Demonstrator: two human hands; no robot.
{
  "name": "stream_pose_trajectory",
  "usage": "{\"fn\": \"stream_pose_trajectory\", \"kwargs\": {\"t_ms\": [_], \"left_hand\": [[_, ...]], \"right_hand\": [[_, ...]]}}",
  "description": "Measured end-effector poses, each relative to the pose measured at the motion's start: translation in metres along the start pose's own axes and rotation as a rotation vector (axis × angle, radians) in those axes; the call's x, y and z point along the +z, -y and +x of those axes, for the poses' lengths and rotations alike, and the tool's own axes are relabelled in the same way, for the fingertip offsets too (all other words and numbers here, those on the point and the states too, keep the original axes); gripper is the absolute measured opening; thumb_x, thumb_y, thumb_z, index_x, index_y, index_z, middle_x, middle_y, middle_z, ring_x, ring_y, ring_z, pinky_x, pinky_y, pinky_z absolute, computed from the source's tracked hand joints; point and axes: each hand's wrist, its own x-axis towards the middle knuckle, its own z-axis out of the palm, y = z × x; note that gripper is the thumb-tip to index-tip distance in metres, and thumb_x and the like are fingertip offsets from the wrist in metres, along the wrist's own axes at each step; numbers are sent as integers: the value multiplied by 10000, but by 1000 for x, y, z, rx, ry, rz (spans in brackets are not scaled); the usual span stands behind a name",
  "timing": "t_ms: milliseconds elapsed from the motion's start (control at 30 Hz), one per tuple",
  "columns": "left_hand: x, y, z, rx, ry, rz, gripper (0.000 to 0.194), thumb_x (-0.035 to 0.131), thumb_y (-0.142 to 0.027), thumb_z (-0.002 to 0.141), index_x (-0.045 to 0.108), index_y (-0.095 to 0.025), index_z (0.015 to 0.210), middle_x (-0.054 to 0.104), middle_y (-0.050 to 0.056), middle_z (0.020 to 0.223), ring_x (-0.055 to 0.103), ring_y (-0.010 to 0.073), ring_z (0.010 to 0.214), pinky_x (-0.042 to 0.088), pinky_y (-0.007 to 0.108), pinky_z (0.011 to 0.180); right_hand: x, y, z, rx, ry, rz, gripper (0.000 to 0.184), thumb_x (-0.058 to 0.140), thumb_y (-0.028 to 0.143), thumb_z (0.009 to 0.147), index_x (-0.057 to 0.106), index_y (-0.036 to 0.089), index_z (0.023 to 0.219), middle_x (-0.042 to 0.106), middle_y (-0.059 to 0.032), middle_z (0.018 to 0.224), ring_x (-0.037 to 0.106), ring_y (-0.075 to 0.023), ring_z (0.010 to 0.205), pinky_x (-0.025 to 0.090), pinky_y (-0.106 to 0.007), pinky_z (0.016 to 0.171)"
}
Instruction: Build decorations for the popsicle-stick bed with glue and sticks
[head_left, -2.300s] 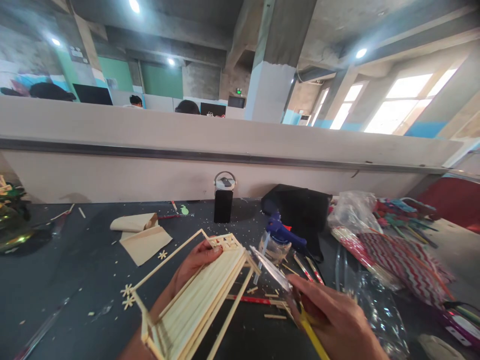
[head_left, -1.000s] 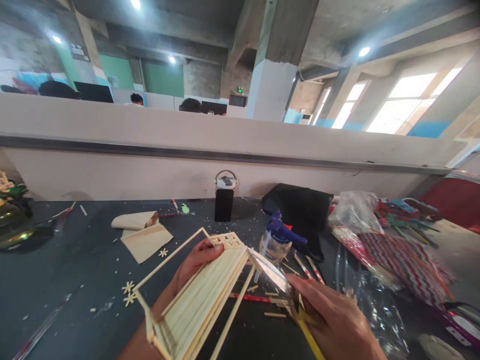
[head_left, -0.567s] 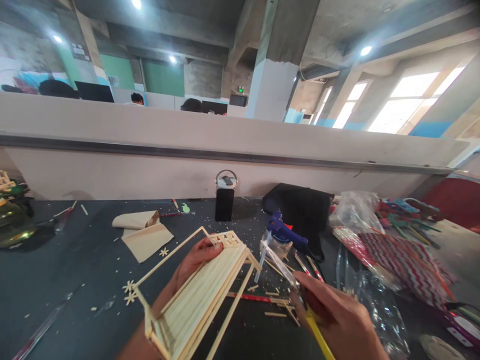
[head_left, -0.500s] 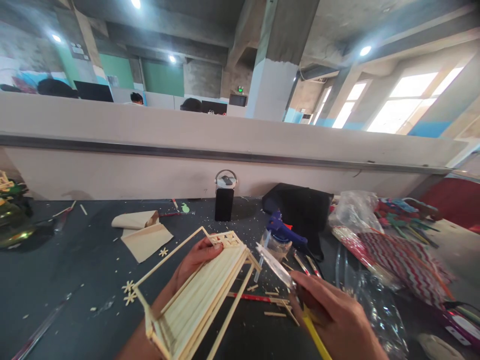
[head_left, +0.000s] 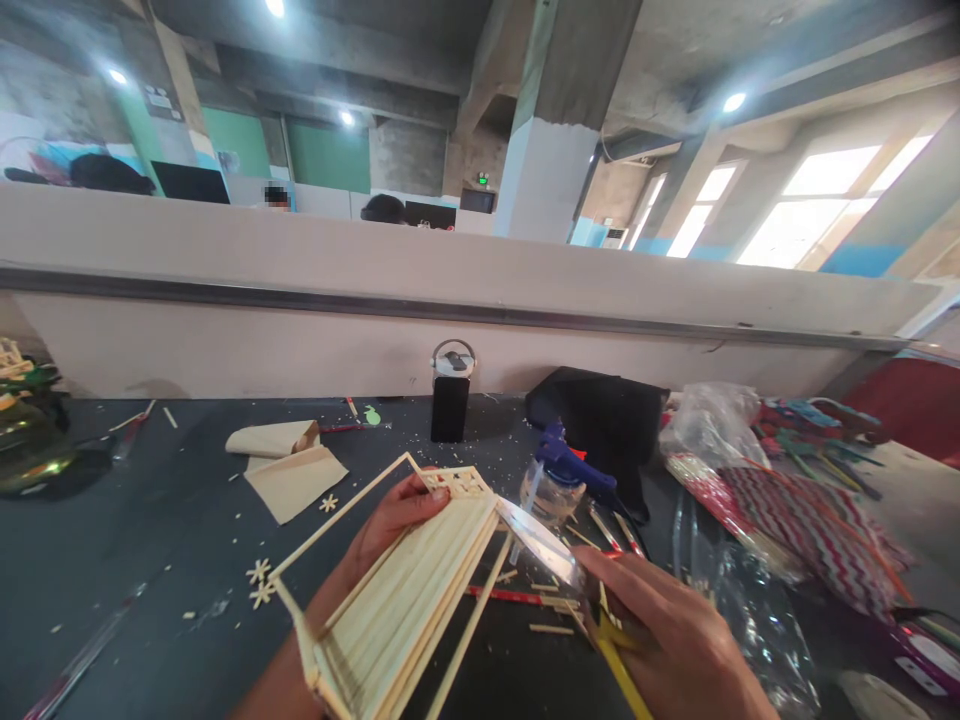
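My left hand (head_left: pixel 397 520) is closed around the far end of a wooden stick model (head_left: pixel 412 590), its thumb on a small lattice panel (head_left: pixel 459 483). The model has a flat face of pale strips and a thin stick frame, and is tilted toward me. My right hand (head_left: pixel 667 625) grips a yellow-handled blade (head_left: pixel 540 540); most of its handle is hidden, so its exact kind is unclear. The blade's tip is at the model's far right corner; whether it touches cannot be told.
A blue glue gun (head_left: pixel 574 462) rests by a clear container (head_left: pixel 555 497). Stick scraps (head_left: pixel 551 628) lie beyond my right hand. Folded brown paper (head_left: pixel 296 485), small star-shaped pieces (head_left: pixel 260 583), a black device with a handle (head_left: pixel 450 405) and plastic bags (head_left: pixel 757 610) are around. A partition (head_left: pixel 337 340) bounds the back.
The blade has moved left and slightly down, bringing its tip from right of the model to the model's corner. My left hand and the model are nearly still.
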Motion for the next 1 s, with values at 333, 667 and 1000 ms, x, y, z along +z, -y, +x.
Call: {"fn": "stream_pose_trajectory", "kwargs": {"t_ms": [333, 667, 1000], "left_hand": [[1, 2, 0, 2, 8, -14, 149, 806, -170, 642, 723, -130, 760, 732, 27, 687, 689, 151, 621, 517, 192, 589], [1, 1, 0, -8, 39, -9, 170, 809, -169, 638, 735, -129, 786, 737, 35, 719, 683, 156, 639, 513, 203, 600], [-3, 2, 0, -25, 1, 37, 221, 838, -225, 598, 716, -133, 758, 712, 24, 673, 655, 149, 588, 503, 208, 566]], "right_hand": [[3, -4, -5, -54, -1, -16, 361, 468, 72, 785, 612, 185, 1096, 764, -51, 820, 743, -182, 688, 591, -246, 570], [-3, -1, -2, 35, 60, 74, 284, 534, 143, 834, 603, 209, 1102, 740, -41, 824, 714, -159, 671, 567, -218, 579], [-3, -4, -6, 56, 92, 77, 307, 568, 160, 827, 601, 237, 1122, 737, -36, 878, 719, -156, 737, 572, -207, 626]]}}
